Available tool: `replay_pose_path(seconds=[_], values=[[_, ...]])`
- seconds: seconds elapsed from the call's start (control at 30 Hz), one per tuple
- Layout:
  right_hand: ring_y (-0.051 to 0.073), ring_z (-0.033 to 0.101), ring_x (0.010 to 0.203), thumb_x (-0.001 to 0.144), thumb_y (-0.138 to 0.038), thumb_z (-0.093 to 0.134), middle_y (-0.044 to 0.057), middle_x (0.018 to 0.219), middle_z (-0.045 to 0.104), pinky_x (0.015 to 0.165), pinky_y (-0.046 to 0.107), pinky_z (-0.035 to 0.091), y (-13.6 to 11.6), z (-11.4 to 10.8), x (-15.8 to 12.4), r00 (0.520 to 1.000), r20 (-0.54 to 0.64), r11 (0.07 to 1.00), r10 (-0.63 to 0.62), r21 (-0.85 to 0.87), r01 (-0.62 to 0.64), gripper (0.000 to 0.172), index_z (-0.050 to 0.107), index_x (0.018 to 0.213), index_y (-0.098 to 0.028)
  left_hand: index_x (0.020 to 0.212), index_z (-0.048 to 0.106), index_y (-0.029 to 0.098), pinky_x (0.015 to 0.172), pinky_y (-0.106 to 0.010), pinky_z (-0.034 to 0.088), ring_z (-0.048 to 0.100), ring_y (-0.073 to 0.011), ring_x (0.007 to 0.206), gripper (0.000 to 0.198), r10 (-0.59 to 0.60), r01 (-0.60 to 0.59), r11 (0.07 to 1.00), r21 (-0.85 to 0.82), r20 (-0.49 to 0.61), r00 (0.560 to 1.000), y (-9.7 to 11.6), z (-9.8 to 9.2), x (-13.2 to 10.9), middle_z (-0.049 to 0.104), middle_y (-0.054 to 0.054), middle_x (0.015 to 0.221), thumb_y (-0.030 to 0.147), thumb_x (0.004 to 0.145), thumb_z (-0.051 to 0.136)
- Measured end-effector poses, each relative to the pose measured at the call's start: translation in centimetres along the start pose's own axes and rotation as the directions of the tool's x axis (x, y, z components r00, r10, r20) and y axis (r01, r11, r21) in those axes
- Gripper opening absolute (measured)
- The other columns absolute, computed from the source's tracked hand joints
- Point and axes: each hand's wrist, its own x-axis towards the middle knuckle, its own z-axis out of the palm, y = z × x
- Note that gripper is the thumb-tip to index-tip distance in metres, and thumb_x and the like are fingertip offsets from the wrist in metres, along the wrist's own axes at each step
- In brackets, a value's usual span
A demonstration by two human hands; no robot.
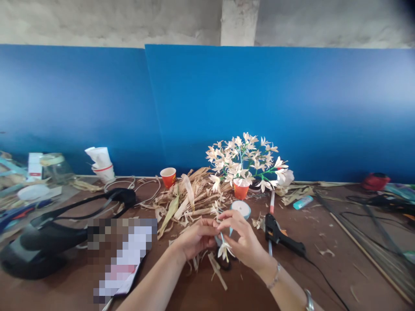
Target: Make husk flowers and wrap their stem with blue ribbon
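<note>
In the middle foreground, my left hand [197, 236] pinches a thin pale-blue stem between thumb and fingertips. My right hand [242, 237] meets it there, its fingers closed around the same stem. From the stem a cream husk flower [225, 249] hangs below the fingers. More cream petals [216, 208] show just above the fingertips; whether they belong to the same stem I cannot tell. A roll of pale-blue tape [241, 209] lies right behind my right hand. Beyond it, a bunch of similar flowers [241, 157] stands in a red paper cup [241, 190].
Dried corn husks [184, 196] are heaped behind my hands, near another red cup [168, 177]. To the right lies a black glue gun [282, 237] with its cord, and a turquoise object [303, 202]. A black headset-like object [42, 242] lies left. A blue panel [259, 95] closes the back.
</note>
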Motion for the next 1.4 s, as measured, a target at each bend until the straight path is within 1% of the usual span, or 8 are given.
replay_pose_path(seconds=[0.43, 0.57, 0.67, 0.73, 0.93, 1.0, 1.23, 1.4], values=[[0.015, 0.054, 0.083, 0.08, -0.011, 0.051, 0.003, 0.086, 0.065, 0.073, 0.03, 0.043, -0.3, -0.4, 0.0, 0.965, -0.038, 0.955, -0.26, -0.156, 0.251, 0.018, 0.064, 0.088, -0.022, 0.065, 0.066, 0.011, 0.05, -0.017, 0.036, 0.048, -0.0048, 0.046, 0.011, -0.049, 0.049, 0.999, -0.003, 0.036, 0.998, 0.1, -0.5, 0.0, 0.055, 0.001, 0.053, 0.017, 0.058, 0.072], [0.016, 0.053, 0.084, 0.082, -0.012, 0.048, 0.004, 0.09, 0.065, 0.074, 0.031, 0.038, -0.6, -0.7, 0.1, 0.965, 0.008, 0.909, -0.261, -0.334, 0.249, 0.016, 0.061, 0.089, -0.02, 0.074, 0.063, 0.011, 0.045, -0.016, 0.03, 0.041, -0.0041, 0.045, 0.022, 0.02, -0.019, 0.974, 0.224, -0.002, 1.0, 0.8, -0.1, -0.2, 0.053, 0.002, 0.056, 0.032, 0.067, 0.066], [0.015, 0.051, 0.079, 0.083, -0.011, 0.044, 0.003, 0.081, 0.064, 0.071, 0.031, 0.033, -0.5, -0.8, 0.3, 0.967, 0.075, 0.832, -0.242, -0.496, 0.246, 0.016, 0.059, 0.079, -0.017, 0.072, 0.06, 0.012, 0.044, -0.017, 0.027, 0.036, -0.0041, 0.045, 0.027, 0.23, -0.157, 0.886, 0.436, -0.118, 0.966, 1.5, 0.4, -0.4, 0.048, 0.004, 0.053, 0.039, 0.07, 0.061], [0.014, 0.049, 0.072, 0.082, -0.011, 0.045, 0.002, 0.07, 0.06, 0.068, 0.03, 0.029, -0.2, -0.6, 0.3, 0.97, 0.113, 0.779, -0.215, -0.579, 0.24, 0.017, 0.055, 0.07, -0.016, 0.069, 0.059, 0.012, 0.049, -0.017, 0.031, 0.04, -0.0057, 0.05, 0.027, 0.309, -0.195, 0.805, 0.56, -0.114, 0.944, 1.7, 0.7, -0.6, 0.051, 0.003, 0.058, 0.039, 0.066, 0.064], [0.016, 0.044, 0.071, 0.079, -0.009, 0.048, 0.002, 0.064, 0.055, 0.066, 0.032, 0.024, 0.2, 0.2, 0.3, 0.961, 0.255, 0.662, -0.108, -0.703, 0.261, 0.016, 0.053, 0.066, -0.016, 0.073, 0.058, 0.013, 0.05, -0.021, 0.035, 0.049, -0.0109, 0.054, 0.025, 0.154, -0.001, 0.675, 0.738, -0.14, 0.978, 1.6, 0.3, -0.9, 0.056, 0.002, 0.059, 0.027, 0.055, 0.069], [0.016, 0.044, 0.072, 0.079, -0.009, 0.049, 0.003, 0.065, 0.056, 0.066, 0.032, 0.023, 0.1, 0.5, 0.3, 0.954, 0.292, 0.642, -0.072, -0.718, 0.268, 0.014, 0.054, 0.067, -0.016, 0.072, 0.06, 0.014, 0.051, -0.022, 0.036, 0.051, -0.0124, 0.055, 0.017, 0.195, 0.007, 0.576, 0.817, -0.146, 0.97, 1.5, 0.3, -1.1, 0.059, 0.001, 0.06, 0.022, 0.057, 0.064], [0.017, 0.044, 0.072, 0.076, -0.008, 0.051, 0.004, 0.068, 0.057, 0.068, 0.033, 0.023, -0.1, 0.9, 0.4, 0.958, 0.285, 0.623, -0.028, -0.744, 0.239, 0.01, 0.055, 0.072, -0.016, 0.068, 0.064, 0.017, 0.076, -0.032, 0.037, 0.058, -0.0192, 0.072, 0.012, 0.463, 0.022, -0.015, 1.0, -0.012, 0.886, 1.4, 2.0, -1.6, 0.067, -0.005, 0.071, 0.016, 0.064, 0.052], [0.016, 0.046, 0.07, 0.073, -0.01, 0.05, 0.002, 0.065, 0.056, 0.07, 0.032, 0.024, 0.3, 0.8, 0.4, 0.986, 0.165, 0.678, 0.01, -0.726, 0.115, 0.01, 0.054, 0.067, -0.016, 0.067, 0.059, 0.017, 0.083, -0.034, 0.032, 0.056, -0.0181, 0.076, 0.017, 0.506, -0.019, -0.18, 0.984, 0.109, 0.855, 1.1, 2.8, -1.6, 0.064, -0.005, 0.07, 0.007, 0.069, 0.046]])
